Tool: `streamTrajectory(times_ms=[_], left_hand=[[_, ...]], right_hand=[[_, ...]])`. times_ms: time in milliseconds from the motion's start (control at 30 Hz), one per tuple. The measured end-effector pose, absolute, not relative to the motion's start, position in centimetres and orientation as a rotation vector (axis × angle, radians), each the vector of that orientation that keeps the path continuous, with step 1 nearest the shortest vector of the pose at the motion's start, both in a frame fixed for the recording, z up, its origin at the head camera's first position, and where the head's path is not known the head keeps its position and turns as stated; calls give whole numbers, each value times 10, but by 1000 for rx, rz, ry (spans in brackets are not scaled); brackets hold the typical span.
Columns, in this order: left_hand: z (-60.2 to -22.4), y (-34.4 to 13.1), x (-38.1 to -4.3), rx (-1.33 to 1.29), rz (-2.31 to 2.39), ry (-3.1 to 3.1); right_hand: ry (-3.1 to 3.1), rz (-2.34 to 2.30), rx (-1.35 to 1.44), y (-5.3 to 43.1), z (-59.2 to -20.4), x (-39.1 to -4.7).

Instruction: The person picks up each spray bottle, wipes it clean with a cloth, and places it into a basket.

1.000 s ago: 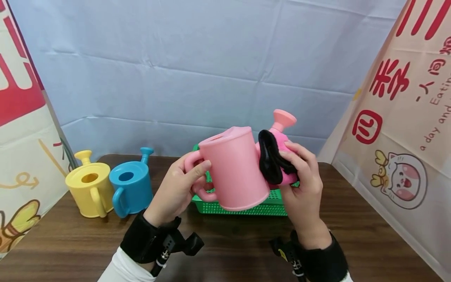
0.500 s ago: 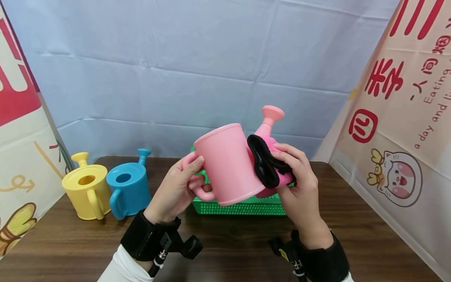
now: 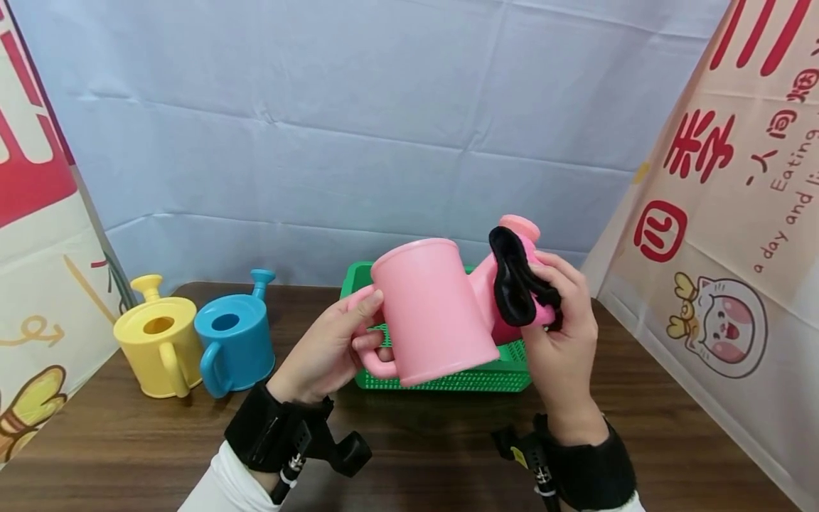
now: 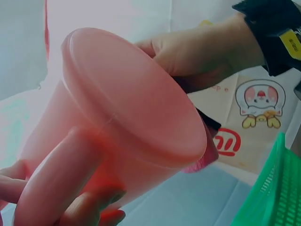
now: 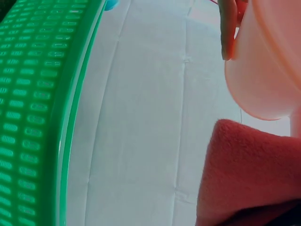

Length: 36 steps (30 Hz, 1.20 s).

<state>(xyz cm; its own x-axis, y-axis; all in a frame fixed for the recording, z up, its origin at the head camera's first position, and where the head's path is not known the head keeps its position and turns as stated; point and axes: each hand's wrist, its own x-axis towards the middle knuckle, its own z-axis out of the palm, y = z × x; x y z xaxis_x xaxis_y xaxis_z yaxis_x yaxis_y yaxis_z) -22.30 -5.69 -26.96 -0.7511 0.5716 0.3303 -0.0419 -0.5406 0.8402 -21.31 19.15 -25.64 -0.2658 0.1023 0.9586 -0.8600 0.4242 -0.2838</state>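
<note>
A pink watering can [image 3: 435, 313] is held up, tilted, in front of me. My left hand [image 3: 333, 341] grips its handle, fingers curled through the loop. In the left wrist view the base of the pink can [image 4: 136, 99] faces the camera. With my right hand [image 3: 566, 320] I hold a folded pink-and-black cloth [image 3: 512, 284] against the spout, close below the sprinkler head [image 3: 521, 226]. The cloth covers part of the spout. In the right wrist view the fuzzy pink side of the cloth [image 5: 249, 169] shows beside the can.
Behind the can, a green perforated basket [image 3: 441, 382] sits on the dark wooden table [image 3: 409, 455]. A yellow watering can [image 3: 156, 348] and a blue watering can [image 3: 237, 345] stand side by side at the left. A pale blue cloth backdrop and printed side sheets surround the table.
My right hand has moved the cloth up the spout, from its lower part to just below the sprinkler head. The pink can has shifted slightly right, still in my left hand.
</note>
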Motion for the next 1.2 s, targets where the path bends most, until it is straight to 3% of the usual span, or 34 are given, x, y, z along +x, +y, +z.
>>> streamTrajectory(times_ms=[433, 800, 967, 1200], left_hand=[[-269, -63, -228, 757, 2456, 1129], [-264, -63, -221, 806, 2265, 1816], [-262, -57, -212, 965, 2050, 2537], [-261, -50, -210, 1477, 1741, 3049]], right_hand=[[-1747, 1006, 974, 190, -253, -210], [-1745, 1043, 622, 191, -256, -213], [-1845, 976, 628, 189, -259, -218], [-2022, 933, 569, 186, -263, -218]])
